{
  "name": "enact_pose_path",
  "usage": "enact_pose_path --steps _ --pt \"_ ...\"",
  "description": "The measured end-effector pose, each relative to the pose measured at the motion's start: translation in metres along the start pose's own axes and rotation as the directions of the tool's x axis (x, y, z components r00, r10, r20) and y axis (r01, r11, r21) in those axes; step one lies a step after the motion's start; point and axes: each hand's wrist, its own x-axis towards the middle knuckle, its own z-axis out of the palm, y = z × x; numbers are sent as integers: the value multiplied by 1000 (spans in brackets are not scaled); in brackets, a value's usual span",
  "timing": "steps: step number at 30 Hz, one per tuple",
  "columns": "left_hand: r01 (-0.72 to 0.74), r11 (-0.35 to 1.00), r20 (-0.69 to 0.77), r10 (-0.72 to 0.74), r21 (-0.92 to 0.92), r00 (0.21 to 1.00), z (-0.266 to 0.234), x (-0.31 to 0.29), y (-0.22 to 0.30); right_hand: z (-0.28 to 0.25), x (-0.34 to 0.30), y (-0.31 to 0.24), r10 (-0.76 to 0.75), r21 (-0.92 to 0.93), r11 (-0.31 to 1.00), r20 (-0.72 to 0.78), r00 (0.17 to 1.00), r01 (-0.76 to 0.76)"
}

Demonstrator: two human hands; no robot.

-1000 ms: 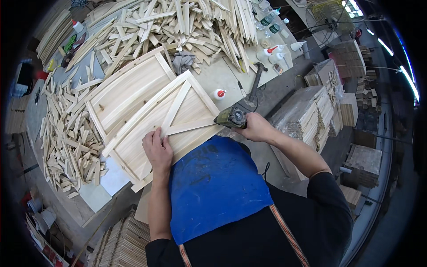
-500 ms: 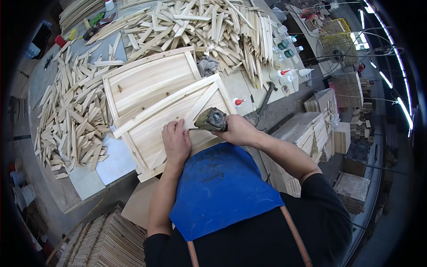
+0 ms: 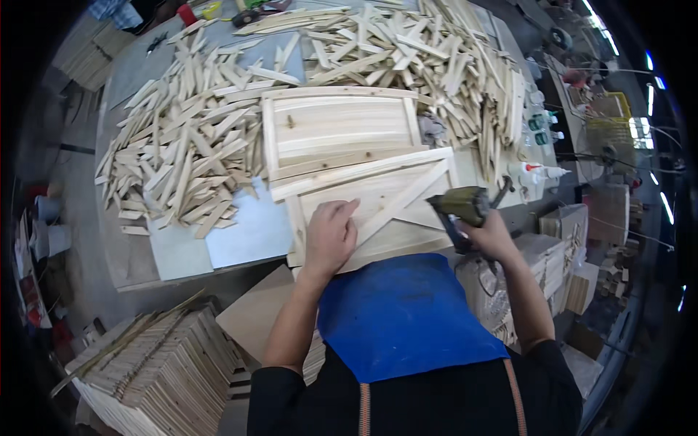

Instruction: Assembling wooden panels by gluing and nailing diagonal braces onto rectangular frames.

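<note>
A framed wooden panel [image 3: 327, 206] with a diagonal strip [image 3: 408, 200] lies at the table's front edge, just before my apron. Over the left part of this panel is my left hand [image 3: 331, 236], holding nothing, its fingers loosely apart; whether it touches the wood I cannot tell. My right hand [image 3: 488, 236] grips a nail gun [image 3: 465, 207], dark olive and black, beside the panel's right end. Its nose points to the left. Behind lies a second framed panel [image 3: 342, 127], partly covered by the near one.
Loose wood strips [image 3: 174, 145] heap at the left, and a larger pile [image 3: 422, 54] spreads behind. White glue bottles [image 3: 534, 173] and a hammer [image 3: 503, 190] lie at the right. Stacked boards [image 3: 167, 370] stand on the floor at the left, wrapped stacks [image 3: 545, 261] at the right.
My right hand has carried the nail gun off the panel to the right and tilted it. My left hand has loosened beside the diagonal strip. The whole view has turned.
</note>
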Motion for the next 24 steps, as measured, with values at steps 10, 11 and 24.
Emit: enact_pose_path --steps 10,11,24 --pt "620 564 -588 -268 546 763 -126 20 -222 -67 2 155 148 17 987 -461 875 -158" --pt "606 575 -577 -262 550 773 -128 24 -224 -70 -1 173 160 25 985 -473 866 -169" --pt "448 593 -411 -207 669 888 -198 53 -234 -31 64 280 326 -240 870 -374 868 -431"
